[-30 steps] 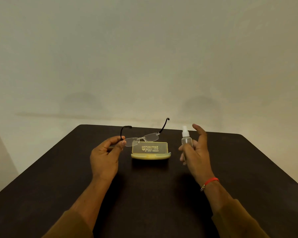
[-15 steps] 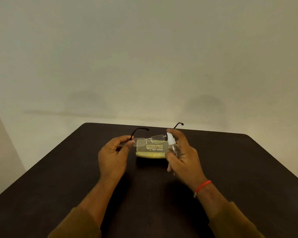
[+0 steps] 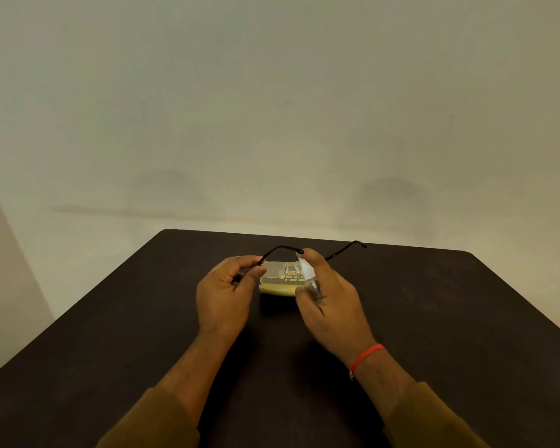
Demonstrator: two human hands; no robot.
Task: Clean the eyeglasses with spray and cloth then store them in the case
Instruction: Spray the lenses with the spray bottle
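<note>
Eyeglasses (image 3: 280, 270) are held up over the middle of the dark worktop (image 3: 466, 318), but nearest to me come the two brown sleeves (image 3: 162, 418) at the bottom edge, bare forearms reaching out from them. The right wrist wears a red thread band (image 3: 367, 354). Beyond that, the right hand (image 3: 332, 299) is wrapped around a small clear spray bottle (image 3: 309, 278), its white nozzle tilted toward the lenses and the forefinger arched over the top. The left hand (image 3: 222, 295) sits just beside it, thumb and fingertips pinching the glasses at the left hinge. The rimless lenses hang between the two hands, the thin black arms unfolded and pointing away toward the far edge. Directly under and behind the lenses a yellow case (image 3: 277, 288) lies on the worktop, printed lettering showing through the glass. Past the table stands a plain pale wall (image 3: 272, 108).
</note>
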